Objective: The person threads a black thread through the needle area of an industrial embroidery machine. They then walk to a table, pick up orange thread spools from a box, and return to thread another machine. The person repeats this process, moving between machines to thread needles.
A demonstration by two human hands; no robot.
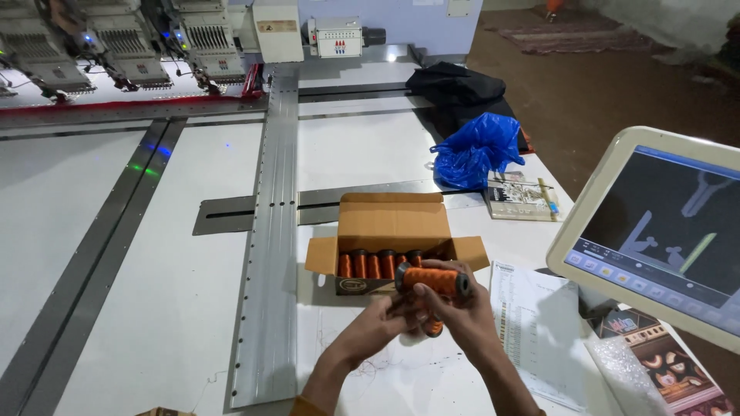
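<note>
Both hands, left [383,317] & right [455,312], grip orange thread spool [434,280] betw. them, just before cardboard box [393,223]

Your orange thread spool [433,280] lies on its side, black end cap facing right, lower centre of frame, just before the open cardboard box [391,225] of matching spools.

I'm seeing a blue plastic bag [475,152] lying beside black cloth [455,83]. A touchscreen panel [663,231] is glowing above printed sheets [532,323].
</note>
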